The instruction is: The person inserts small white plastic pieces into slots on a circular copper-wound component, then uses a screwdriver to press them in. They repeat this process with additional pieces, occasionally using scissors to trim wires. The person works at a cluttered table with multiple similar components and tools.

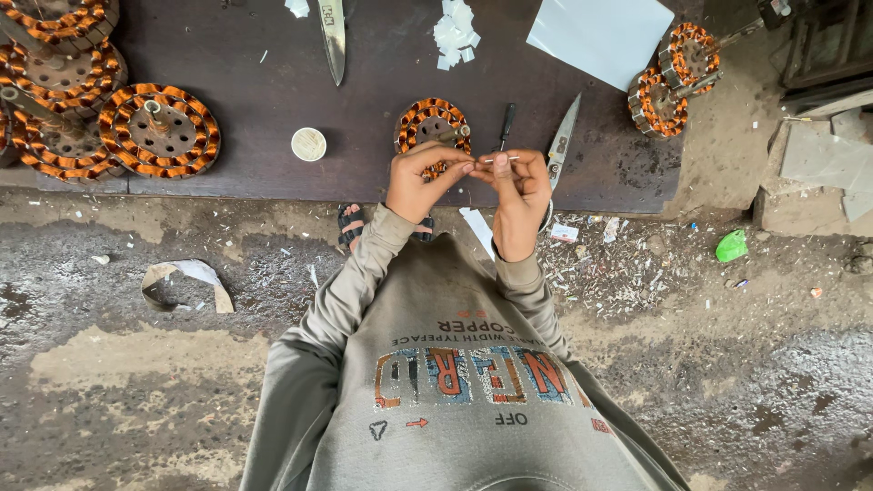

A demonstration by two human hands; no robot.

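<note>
White paper strip [499,160] pinched between left hand [420,182] and right hand [522,186].

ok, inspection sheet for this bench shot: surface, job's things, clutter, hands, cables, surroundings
Surface: dark flat board on rough ground, scratched.
Job's things: small white strip pinched between both hands; round copper-wound stator just behind them.
Clutter: white paper scraps, white sheet, metal shears, black-handled screwdriver, small white round lid.
Hands: left hand and right hand raised together, fingertips closed on the strip.
Cables: nothing seen.
Surroundings: more wound stators on the left, green scrap on the debris-strewn floor.
</note>
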